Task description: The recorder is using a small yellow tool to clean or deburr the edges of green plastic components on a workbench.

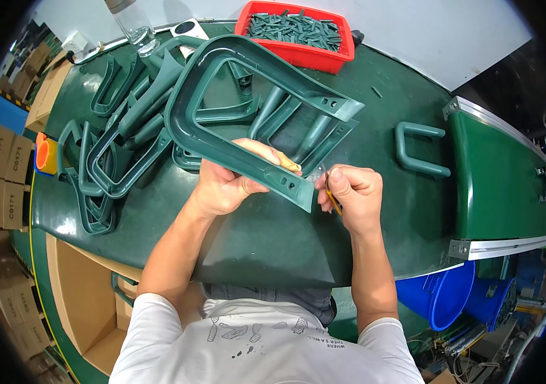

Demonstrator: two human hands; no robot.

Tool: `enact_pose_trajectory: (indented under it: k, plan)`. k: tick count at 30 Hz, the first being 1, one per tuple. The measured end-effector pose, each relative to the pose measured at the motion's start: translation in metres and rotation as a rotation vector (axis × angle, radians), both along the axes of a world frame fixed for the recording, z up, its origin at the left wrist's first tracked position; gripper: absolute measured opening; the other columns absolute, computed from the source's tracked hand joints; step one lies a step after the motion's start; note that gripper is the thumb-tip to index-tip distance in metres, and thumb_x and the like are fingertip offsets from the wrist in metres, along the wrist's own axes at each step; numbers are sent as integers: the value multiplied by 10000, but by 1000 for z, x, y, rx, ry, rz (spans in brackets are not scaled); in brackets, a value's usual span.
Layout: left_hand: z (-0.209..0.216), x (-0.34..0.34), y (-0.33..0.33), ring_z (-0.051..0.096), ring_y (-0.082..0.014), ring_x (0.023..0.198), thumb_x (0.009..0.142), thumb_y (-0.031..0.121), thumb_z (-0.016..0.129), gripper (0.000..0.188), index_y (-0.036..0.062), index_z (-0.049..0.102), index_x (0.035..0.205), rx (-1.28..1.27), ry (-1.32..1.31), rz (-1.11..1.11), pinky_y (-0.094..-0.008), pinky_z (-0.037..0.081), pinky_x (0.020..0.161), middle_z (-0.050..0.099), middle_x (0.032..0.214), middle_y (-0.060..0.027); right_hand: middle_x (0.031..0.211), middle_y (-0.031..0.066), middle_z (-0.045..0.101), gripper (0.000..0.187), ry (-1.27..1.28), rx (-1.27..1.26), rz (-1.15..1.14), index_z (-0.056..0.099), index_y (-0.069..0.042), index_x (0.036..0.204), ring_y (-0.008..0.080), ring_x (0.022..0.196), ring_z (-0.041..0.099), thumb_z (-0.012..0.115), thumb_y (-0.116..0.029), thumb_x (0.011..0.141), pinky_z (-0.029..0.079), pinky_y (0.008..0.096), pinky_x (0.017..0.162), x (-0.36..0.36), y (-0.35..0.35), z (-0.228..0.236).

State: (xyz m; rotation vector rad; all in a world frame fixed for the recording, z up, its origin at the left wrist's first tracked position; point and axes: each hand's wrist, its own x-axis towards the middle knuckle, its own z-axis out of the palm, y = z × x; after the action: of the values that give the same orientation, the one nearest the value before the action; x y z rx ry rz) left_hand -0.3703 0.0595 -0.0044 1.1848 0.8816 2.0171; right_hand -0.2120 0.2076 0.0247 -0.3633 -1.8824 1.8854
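Note:
My left hand [228, 182] grips the near arm of a large dark green U-shaped plastic frame [189, 83], held tilted above the green table [253, 237]. My right hand [353, 195] is closed on a small yellow-handled blade [332, 195] whose tip sits at the frame's near end, by the two holes. Under the frame lies another green frame [298, 128].
A heap of green frames [113, 147] lies at the left. A red bin [343, 57] of small green pieces stands at the back. One small U-shaped part [417, 150] lies at the right beside a green conveyor [503, 173]. Blue buckets [442, 294], cardboard boxes [81, 301].

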Motion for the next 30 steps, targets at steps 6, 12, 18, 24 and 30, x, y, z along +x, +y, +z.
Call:
enact_pose_trajectory:
  k: [6,12,18,24,30]
  plan:
    - [0,-3,-1,661,-356,909,762,201,745,385,-4,560,1030,-48,29,64,-463,560,768,652,952,-216,565,44,584,343,9,112,101,667,21,697,78,461,518,629,-253,900,384,220,419,1,1,2]
    - [-1,-8,-1,657,-363,917,776,191,736,368,-5,561,1035,-13,51,95,-466,559,770,653,955,-206,553,51,583,319,14,158,133,662,19,678,88,476,524,660,-232,874,385,238,439,0,-5,0]
    - [7,-9,0,664,-290,928,769,113,746,343,-42,583,1028,5,41,192,-388,545,813,666,960,-188,561,64,576,221,90,497,252,676,-1,705,150,475,540,693,-184,827,401,275,452,-4,-6,-7]
    - [12,-11,-4,668,-261,906,757,129,763,368,-70,599,1020,-7,29,239,-360,541,808,675,952,-183,664,67,613,159,235,407,157,697,-4,796,158,583,571,726,-160,792,429,272,514,-10,-13,-6]
    - [19,-8,-6,675,-216,857,765,143,753,356,-98,630,996,-62,56,244,-315,541,777,683,943,-176,691,68,587,218,359,648,-201,686,21,836,143,591,525,788,-127,714,407,252,516,-8,-9,-9]
